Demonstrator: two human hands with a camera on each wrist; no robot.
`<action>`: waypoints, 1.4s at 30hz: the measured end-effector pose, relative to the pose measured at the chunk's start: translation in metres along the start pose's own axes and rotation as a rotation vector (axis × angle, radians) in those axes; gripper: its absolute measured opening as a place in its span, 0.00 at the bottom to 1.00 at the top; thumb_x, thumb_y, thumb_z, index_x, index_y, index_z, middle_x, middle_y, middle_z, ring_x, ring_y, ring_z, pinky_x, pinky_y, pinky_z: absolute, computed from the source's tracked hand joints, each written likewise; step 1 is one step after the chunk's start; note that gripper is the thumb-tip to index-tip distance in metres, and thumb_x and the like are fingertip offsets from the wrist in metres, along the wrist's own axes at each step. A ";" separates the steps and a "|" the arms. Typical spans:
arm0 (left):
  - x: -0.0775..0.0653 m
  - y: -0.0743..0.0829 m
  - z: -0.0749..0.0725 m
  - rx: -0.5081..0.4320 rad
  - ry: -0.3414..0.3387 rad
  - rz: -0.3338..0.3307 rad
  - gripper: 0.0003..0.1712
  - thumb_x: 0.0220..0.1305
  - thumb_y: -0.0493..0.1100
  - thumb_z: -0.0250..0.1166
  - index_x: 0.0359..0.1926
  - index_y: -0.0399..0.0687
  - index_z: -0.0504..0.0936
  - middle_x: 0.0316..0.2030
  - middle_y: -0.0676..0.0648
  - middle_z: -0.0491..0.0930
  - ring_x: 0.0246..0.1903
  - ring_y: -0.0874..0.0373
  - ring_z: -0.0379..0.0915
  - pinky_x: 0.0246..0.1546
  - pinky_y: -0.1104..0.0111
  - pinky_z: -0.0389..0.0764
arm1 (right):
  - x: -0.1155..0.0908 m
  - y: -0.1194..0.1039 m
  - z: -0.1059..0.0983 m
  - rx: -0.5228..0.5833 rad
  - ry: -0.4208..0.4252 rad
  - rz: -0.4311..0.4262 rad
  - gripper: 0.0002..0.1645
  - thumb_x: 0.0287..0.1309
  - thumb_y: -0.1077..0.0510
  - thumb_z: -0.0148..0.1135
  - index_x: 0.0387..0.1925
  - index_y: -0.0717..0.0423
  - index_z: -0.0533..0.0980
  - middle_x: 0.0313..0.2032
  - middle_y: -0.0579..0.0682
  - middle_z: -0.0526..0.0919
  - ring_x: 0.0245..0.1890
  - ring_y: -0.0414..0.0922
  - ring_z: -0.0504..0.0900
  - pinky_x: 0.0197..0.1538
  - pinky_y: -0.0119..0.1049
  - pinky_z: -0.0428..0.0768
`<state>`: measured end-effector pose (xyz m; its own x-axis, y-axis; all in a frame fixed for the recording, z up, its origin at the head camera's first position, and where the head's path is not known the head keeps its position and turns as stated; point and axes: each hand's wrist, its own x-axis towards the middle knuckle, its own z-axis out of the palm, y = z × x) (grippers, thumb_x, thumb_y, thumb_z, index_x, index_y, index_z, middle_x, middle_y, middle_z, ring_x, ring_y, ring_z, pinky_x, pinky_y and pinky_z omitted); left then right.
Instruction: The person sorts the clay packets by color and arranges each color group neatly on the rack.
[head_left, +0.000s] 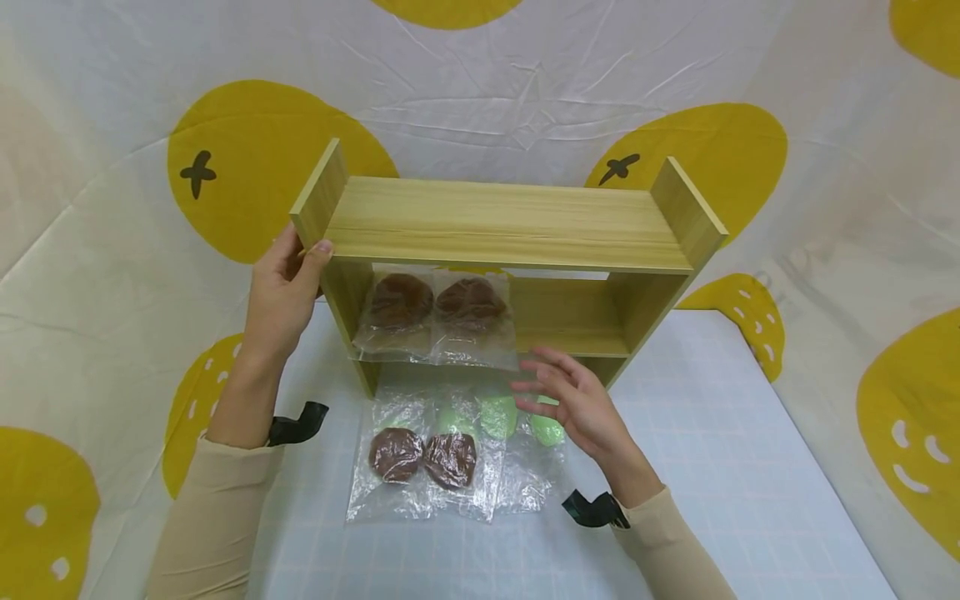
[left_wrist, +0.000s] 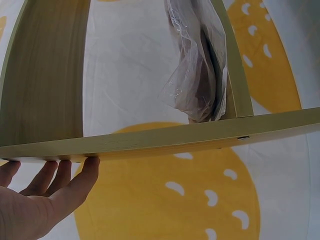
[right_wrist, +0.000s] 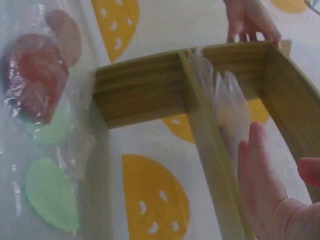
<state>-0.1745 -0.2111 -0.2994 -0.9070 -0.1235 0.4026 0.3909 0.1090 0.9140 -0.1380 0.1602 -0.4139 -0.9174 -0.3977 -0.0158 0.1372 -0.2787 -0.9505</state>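
A small wooden shelf (head_left: 510, 221) stands upright on the table. My left hand (head_left: 281, 287) grips its left side panel, thumb at the front edge and fingers against the outer face; the left wrist view shows those fingertips (left_wrist: 91, 164) on the panel. Two joined clear bags with brown round pieces (head_left: 468, 302) lie on the left of the middle board, their edge hanging over its front. My right hand (head_left: 573, 400) hovers just right of these bags with fingers loosely spread and holds nothing. In the right wrist view its fingers (right_wrist: 257, 155) overlap the middle board.
In front of the shelf, on the pale checked table (head_left: 420, 562), lie clear bags with brown pieces (head_left: 396, 456). Beside and partly under them are bags with green pieces (head_left: 497, 417). A white cloth (head_left: 480, 100) with yellow shapes hangs behind.
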 end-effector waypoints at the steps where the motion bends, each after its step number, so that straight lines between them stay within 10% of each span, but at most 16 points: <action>1: 0.000 0.000 0.000 -0.001 0.001 -0.001 0.25 0.73 0.45 0.61 0.70 0.56 0.73 0.61 0.43 0.73 0.52 0.49 0.75 0.42 0.70 0.83 | -0.002 0.002 -0.001 -0.012 0.003 0.008 0.34 0.75 0.59 0.53 0.74 0.66 0.54 0.67 0.69 0.63 0.56 0.60 0.79 0.54 0.55 0.79; 42: 0.000 -0.004 -0.001 0.048 0.009 0.024 0.25 0.74 0.46 0.60 0.69 0.56 0.73 0.60 0.43 0.74 0.50 0.46 0.75 0.40 0.72 0.82 | -0.027 0.100 -0.035 -0.082 -0.049 0.367 0.35 0.75 0.57 0.51 0.71 0.76 0.52 0.64 0.74 0.66 0.52 0.65 0.80 0.54 0.51 0.79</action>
<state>-0.1759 -0.2128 -0.3035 -0.8958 -0.1288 0.4253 0.4045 0.1596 0.9005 -0.1127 0.1732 -0.5197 -0.7935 -0.5002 -0.3467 0.4212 -0.0402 -0.9061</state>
